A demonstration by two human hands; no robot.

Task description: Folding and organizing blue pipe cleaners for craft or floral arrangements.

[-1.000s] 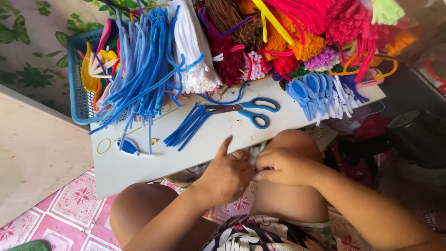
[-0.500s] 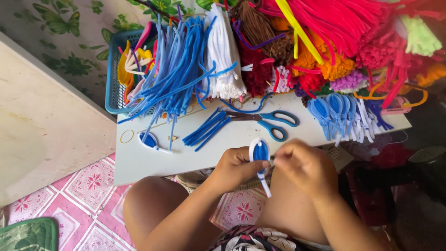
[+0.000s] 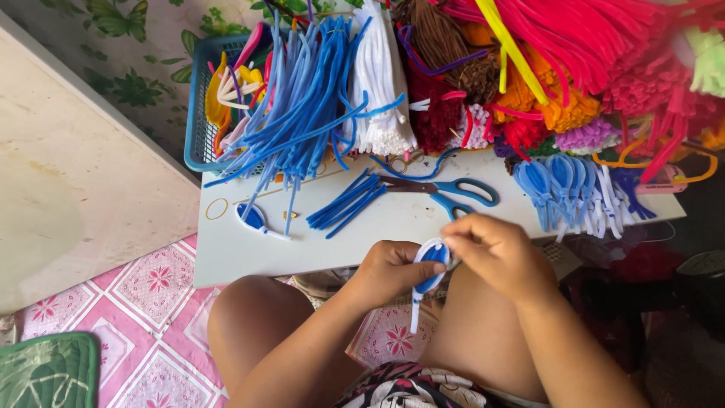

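Note:
My left hand [image 3: 387,270] and my right hand [image 3: 495,251] meet over my lap, both gripping a small blue-and-white pipe-cleaner petal [image 3: 430,273] whose white stem hangs down. The right hand's fingertips pinch the top of the loop; the left hand holds its side. Just beyond my hands a white board [image 3: 249,249] carries a bundle of cut blue pipe cleaners [image 3: 346,202], blue-handled scissors [image 3: 445,192], one finished petal [image 3: 253,217] at the left and a row of finished blue-and-white petals [image 3: 570,187] at the right.
A blue basket [image 3: 198,128] at the back left holds long blue pipe cleaners [image 3: 302,106]. White, brown, pink, orange and yellow pipe-cleaner bundles [image 3: 544,53] pile along the back. My bare knees sit under the board; pink patterned floor tiles [image 3: 143,295] lie left.
My hands have lifted the blue-and-white petal into view and turned it upright; a second ago they were closed together low on my lap. The view has shifted slightly to the left.

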